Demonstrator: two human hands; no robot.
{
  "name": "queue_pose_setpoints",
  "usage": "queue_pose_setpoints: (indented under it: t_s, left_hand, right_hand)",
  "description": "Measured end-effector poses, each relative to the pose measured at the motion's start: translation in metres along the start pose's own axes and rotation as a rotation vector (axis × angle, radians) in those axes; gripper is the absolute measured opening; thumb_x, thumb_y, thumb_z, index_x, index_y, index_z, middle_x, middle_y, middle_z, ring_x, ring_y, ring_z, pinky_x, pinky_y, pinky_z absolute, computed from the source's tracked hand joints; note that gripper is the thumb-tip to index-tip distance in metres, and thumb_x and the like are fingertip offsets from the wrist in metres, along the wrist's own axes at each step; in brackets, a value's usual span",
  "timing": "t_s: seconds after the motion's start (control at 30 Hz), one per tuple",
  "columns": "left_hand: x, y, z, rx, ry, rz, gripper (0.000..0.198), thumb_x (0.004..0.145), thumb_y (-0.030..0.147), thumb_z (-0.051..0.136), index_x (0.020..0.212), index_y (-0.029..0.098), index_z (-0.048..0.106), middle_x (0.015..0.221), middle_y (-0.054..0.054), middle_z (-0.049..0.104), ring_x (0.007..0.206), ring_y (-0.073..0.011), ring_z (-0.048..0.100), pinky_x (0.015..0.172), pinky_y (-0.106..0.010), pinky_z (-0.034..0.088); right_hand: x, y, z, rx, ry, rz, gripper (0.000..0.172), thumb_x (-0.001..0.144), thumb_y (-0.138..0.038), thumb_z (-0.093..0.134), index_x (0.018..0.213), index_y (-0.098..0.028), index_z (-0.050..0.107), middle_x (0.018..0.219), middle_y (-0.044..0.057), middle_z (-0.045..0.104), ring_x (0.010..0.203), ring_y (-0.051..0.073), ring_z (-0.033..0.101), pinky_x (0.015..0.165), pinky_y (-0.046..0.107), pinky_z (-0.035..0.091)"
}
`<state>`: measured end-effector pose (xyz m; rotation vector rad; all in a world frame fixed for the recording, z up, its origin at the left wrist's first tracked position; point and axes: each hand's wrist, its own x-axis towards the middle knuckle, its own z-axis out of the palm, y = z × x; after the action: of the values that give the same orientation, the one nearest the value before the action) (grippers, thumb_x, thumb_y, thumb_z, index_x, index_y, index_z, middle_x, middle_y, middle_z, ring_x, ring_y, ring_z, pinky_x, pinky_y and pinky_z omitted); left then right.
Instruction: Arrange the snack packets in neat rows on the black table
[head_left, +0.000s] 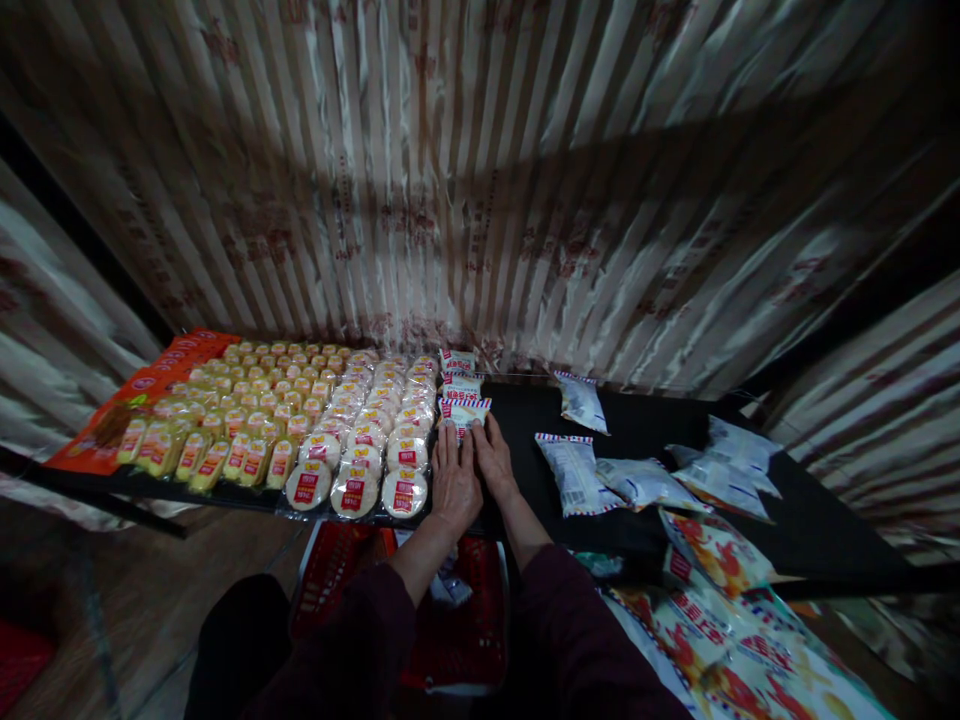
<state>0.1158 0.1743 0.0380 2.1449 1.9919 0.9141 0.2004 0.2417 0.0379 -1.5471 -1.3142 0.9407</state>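
My left hand (454, 485) and my right hand (495, 462) are side by side at the near end of a short column of small white snack packets (459, 385). Between the fingertips of both hands is the nearest snack packet (465, 411), which has a blue-and-red striped edge and red print. Its near part is covered by my fingers. Just left of my left hand are rows of round crackers (406, 492) in clear wrappers with red labels. To the right of my right hand, a loose silver-white packet (574, 474) lies on the black shelf (517, 410).
Yellow wrapped cakes (247, 455) fill the shelf's left side, beside an orange bag (112, 425). More loose packets (724, 475) lie to the right. Large printed snack bags (720, 640) and a red bag (457, 650) are below the front edge. A striped sheet (480, 200) hangs behind.
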Motion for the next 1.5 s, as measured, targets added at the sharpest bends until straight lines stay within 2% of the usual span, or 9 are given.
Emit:
queue_pose_setpoints:
  t_s: [0.17,0.47,0.97,1.2,1.37,1.5]
  left_hand:
    - [0.0,0.002,-0.002,-0.018,-0.006,-0.008,0.067,0.076,0.007,0.046,0.141,0.009,0.034,0.153,-0.021,0.021,0.143,-0.0314,0.011,0.112,-0.051,0.025]
    - [0.002,0.002,-0.002,-0.034,-0.003,-0.017,0.066,0.075,0.005,0.045,0.14,0.008,0.035,0.153,-0.021,0.021,0.143,-0.0312,0.009,0.113,-0.051,0.024]
    - [0.0,0.0,0.001,-0.017,0.0,-0.007,0.066,0.077,0.005,0.045,0.142,0.007,0.032,0.153,-0.022,0.019,0.143,-0.0309,0.009,0.113,-0.052,0.023]
    - [-0.002,-0.001,0.002,-0.019,0.026,0.026,0.071,0.075,0.005,0.045,0.144,0.011,0.028,0.154,-0.019,0.018,0.144,-0.0291,0.006,0.113,-0.053,0.022]
    - [-0.008,0.007,-0.002,-0.012,0.014,0.068,0.068,0.076,0.007,0.046,0.142,0.009,0.032,0.154,-0.02,0.019,0.144,-0.0301,0.005,0.114,-0.053,0.021]
    - [-0.017,0.015,-0.002,-0.013,-0.017,0.078,0.064,0.076,0.007,0.045,0.139,0.008,0.036,0.152,-0.021,0.023,0.143,-0.0309,0.01,0.113,-0.054,0.021]
  right_hand:
    - [0.0,0.002,-0.001,-0.024,0.017,-0.037,0.062,0.082,-0.058,0.047,0.133,-0.023,0.048,0.123,0.008,0.063,0.112,0.023,0.059,0.098,0.038,0.042]
    - [-0.001,-0.004,-0.003,-0.093,-0.01,-0.019,0.063,0.084,-0.056,0.045,0.135,-0.019,0.046,0.125,0.011,0.062,0.113,0.025,0.059,0.099,0.04,0.042]
    - [-0.002,0.002,0.001,-0.125,0.01,-0.087,0.056,0.086,-0.055,0.042,0.131,-0.022,0.051,0.118,0.007,0.066,0.108,0.023,0.061,0.097,0.039,0.045]
    - [-0.007,-0.001,-0.001,-0.124,0.052,-0.045,0.065,0.084,-0.056,0.043,0.136,-0.017,0.046,0.129,0.012,0.059,0.119,0.026,0.055,0.104,0.041,0.038]
    - [-0.017,0.002,-0.008,-0.193,0.099,-0.038,0.06,0.086,-0.049,0.041,0.134,-0.014,0.048,0.133,0.013,0.055,0.124,0.027,0.051,0.107,0.042,0.035]
    - [-0.027,0.006,-0.017,-0.257,0.105,-0.056,0.059,0.087,-0.047,0.038,0.132,-0.01,0.049,0.132,0.016,0.055,0.124,0.027,0.05,0.107,0.043,0.035]
